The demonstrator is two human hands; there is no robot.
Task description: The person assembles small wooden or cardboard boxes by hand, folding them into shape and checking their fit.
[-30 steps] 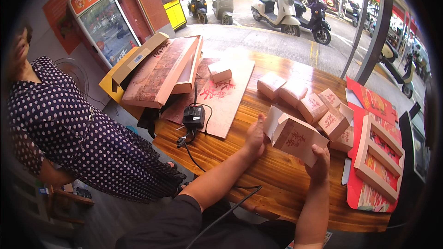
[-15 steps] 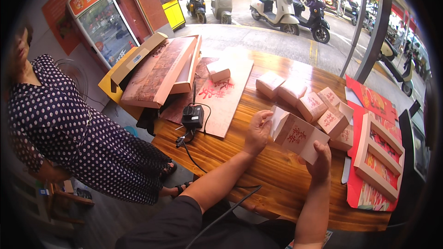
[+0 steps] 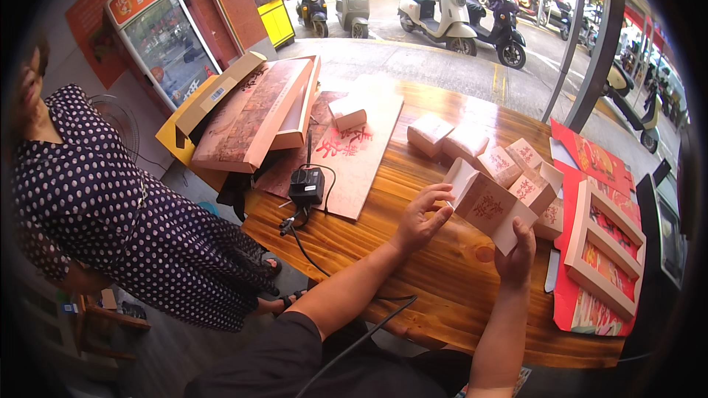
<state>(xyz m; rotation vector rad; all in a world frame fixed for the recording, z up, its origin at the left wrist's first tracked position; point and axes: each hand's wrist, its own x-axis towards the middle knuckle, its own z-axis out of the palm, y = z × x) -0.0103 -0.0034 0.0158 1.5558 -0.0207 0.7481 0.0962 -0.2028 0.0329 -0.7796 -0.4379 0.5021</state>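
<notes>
A small pink-beige cardboard box (image 3: 483, 205) with red characters on its side is held up over the table, its end flaps standing out. My right hand (image 3: 516, 254) grips its near right flap, thumb on the outside. At the box's left edge, my left hand (image 3: 424, 220) has its thumb and fingers apart, the fingertips at or just beside the left flap. Just behind the held box stand several matching small boxes (image 3: 429, 134), grouped on the wooden table (image 3: 435, 287). The held box hides part of them.
A printed board (image 3: 361, 184) carries another small box (image 3: 346, 113) and a black device (image 3: 306, 186) with a cable. Large flat boxes (image 3: 254, 114) lie far left. On the right is a cardboard divider frame (image 3: 605, 250) over red packaging (image 3: 564, 309). A person (image 3: 125, 206) stands at left.
The held box has moved slightly right and away, toward the grouped boxes. My left fingers have slipped from their hold on its left flap to the flap's edge. My right hand keeps its grip.
</notes>
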